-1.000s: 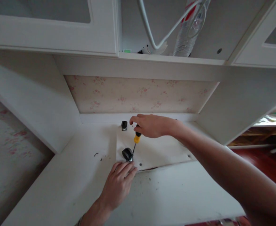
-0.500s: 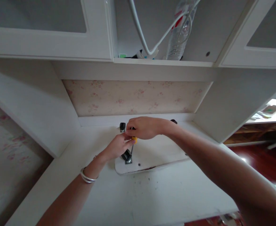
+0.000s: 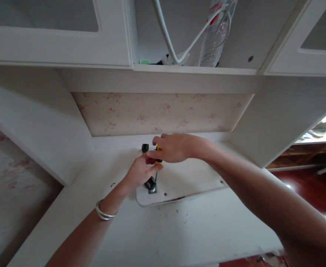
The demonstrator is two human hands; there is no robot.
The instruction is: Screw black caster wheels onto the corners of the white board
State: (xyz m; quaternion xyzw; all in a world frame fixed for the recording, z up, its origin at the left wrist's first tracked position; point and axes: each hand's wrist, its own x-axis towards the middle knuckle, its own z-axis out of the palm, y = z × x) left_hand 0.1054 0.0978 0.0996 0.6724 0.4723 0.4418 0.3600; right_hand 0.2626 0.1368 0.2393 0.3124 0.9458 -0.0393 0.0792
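A yellow and black screwdriver [image 3: 159, 161] stands upright, its shaft pointing down at the metal plate of a black caster [image 3: 150, 184]. My right hand [image 3: 176, 148] is wrapped round the top of its handle. Lower on the handle, the fingers of my left hand [image 3: 140, 170] pinch it from the left. The caster is fixed near the left end of a white board [image 3: 191, 181] with rounded corners, which lies on the white desk surface [image 3: 196, 226]. A second black caster [image 3: 145, 148] shows just behind my hands.
Above, an open shelf [image 3: 193, 69] holds a clear plastic bottle [image 3: 213, 44] and a hanging white cable [image 3: 167, 39]. Small dark screws [image 3: 113, 184] lie left of the board. White side panels [image 3: 280, 111] flank the desk.
My right hand has loosened and shifted its fingers on the handle, showing more yellow at the top. The view has moved slightly. My left hand stays at the screwdriver.
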